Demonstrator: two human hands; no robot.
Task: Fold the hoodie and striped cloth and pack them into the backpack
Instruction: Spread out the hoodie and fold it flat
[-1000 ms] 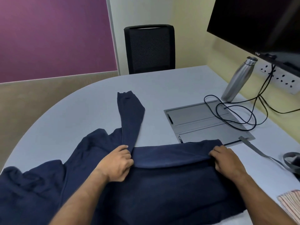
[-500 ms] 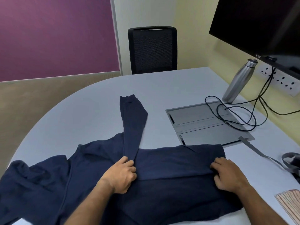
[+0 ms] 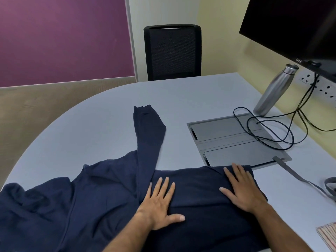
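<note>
Your left hand lies flat on the navy hoodie, fingers straight and spread, thumb out to the right, pressing the cloth down and gripping nothing. Your right hand does the same further right, palm down with straight fingers reaching to the far edge of the folded part, holding nothing either.

The hoodie is spread across the near side of the grey table. Its right portion is folded over under both your palms, and its left portion lies rumpled toward the near left edge. One sleeve runs away from your left hand toward the far side, cuff at the far end.

The striped cloth shows only as a corner at the near right edge, well apart from the hoodie. A grey strap trails across the table to the right of your right hand; what it belongs to is out of view.

Just beyond the hoodie's far right edge sits a grey cable box lid set in the table, with black cables looped over it. A steel bottle stands far right below a dark monitor, and a black chair stands at the far side.
</note>
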